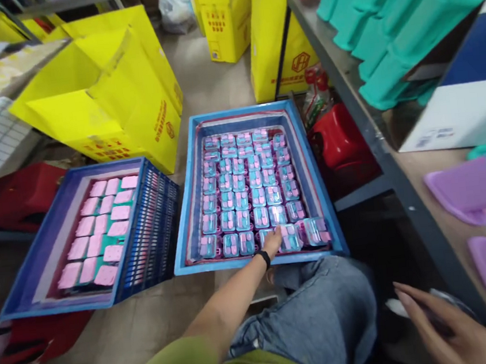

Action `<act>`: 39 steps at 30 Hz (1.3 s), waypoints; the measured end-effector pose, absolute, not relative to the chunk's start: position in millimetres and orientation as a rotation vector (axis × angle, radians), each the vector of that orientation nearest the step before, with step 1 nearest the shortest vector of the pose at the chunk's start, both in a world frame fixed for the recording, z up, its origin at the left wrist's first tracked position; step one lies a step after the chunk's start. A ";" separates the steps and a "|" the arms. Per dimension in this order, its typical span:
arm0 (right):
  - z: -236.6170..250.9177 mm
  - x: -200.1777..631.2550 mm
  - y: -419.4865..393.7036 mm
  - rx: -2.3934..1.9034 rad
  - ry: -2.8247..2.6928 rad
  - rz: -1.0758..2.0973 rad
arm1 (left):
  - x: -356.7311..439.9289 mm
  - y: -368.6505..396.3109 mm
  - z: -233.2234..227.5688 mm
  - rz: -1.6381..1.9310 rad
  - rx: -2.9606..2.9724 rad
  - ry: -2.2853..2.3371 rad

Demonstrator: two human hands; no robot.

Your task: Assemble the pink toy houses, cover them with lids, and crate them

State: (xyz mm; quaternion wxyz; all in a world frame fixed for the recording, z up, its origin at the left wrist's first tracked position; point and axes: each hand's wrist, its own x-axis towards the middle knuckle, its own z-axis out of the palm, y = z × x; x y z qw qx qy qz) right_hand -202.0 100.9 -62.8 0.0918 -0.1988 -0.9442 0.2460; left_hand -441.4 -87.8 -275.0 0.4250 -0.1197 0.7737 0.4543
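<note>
Here your left hand (274,240) pinches a clear case (290,238) in the blue crate (185,211); neighbouring cases may shift. Your right hand (440,323) rests open.

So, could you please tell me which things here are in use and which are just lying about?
In use: left hand on small clear plastic cases in the blue plastic crate.
Lying about: yellow cardboard boxes, teal moulded trays, purple plastic trays, right hand.

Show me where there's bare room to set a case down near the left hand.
Bare floor lies between the yellow bags and the right crate. That crate is packed with cases; left hand rests on its front row. Left crate is mostly filled.
</note>
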 end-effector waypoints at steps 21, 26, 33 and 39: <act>53.2 -178.5 79.3 -1.053 -2.209 0.119 | -422.1 -37.3 -118.5 1.709 0.596 2.159; 59.4 -191.6 149.3 -0.672 -2.548 -0.127 | -402.8 42.5 -29.9 1.890 1.181 1.974; 68.4 -209.2 204.9 -0.429 -2.832 -0.162 | -438.5 124.8 13.2 1.686 1.438 1.934; 76.0 -219.1 167.1 -1.265 -2.659 -0.241 | -435.7 95.3 17.6 1.610 1.337 2.122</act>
